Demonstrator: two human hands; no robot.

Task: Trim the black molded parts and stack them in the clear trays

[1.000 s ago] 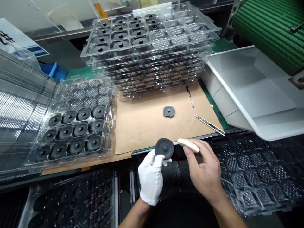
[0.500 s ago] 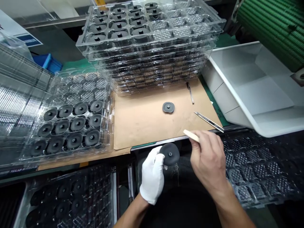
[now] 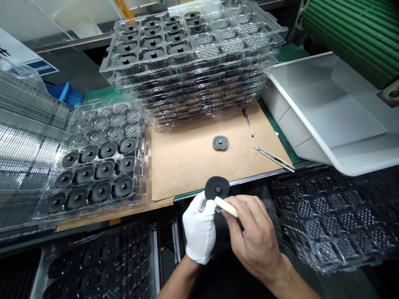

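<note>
My left hand, in a white glove, grips a dark rounded rubber-like disc by its lower edge; a small round stub marks the disc's middle. My bare right hand pinches a cream-coloured flat block, perhaps a sponge or eraser. The block's tip lies at the disc's lower edge, by the gloved thumb; whether it touches the disc I cannot tell. A similar grey disc lies on the brown paper sheet beyond my hands.
Stacked clear trays with dark discs stand at the back. Another clear tray of discs lies left. Tweezers and a pen rest on the paper. A white bin stands right, below a green ribbed roller.
My right hand has moved left and brought the cream block to the disc's lower edge. My left hand has raised and tilted the disc slightly.
</note>
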